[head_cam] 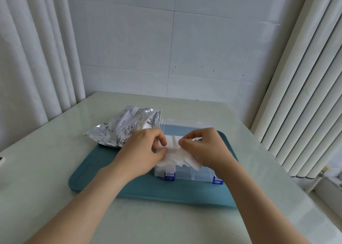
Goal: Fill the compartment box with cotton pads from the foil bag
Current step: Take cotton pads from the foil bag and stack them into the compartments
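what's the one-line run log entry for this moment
stage: loading pads | left hand: holds cotton pads | right hand: holds cotton pads | compartment box: open, on tray | foil bag: beside box

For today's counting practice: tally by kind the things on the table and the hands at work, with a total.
Foil bag: 1
Compartment box: 1
Blue latches: 2
Teal tray: 1
Hands: 2, left hand and right hand
Cotton pads: a bunch held by both hands, too overlapped to count
Total, pads aside: 7
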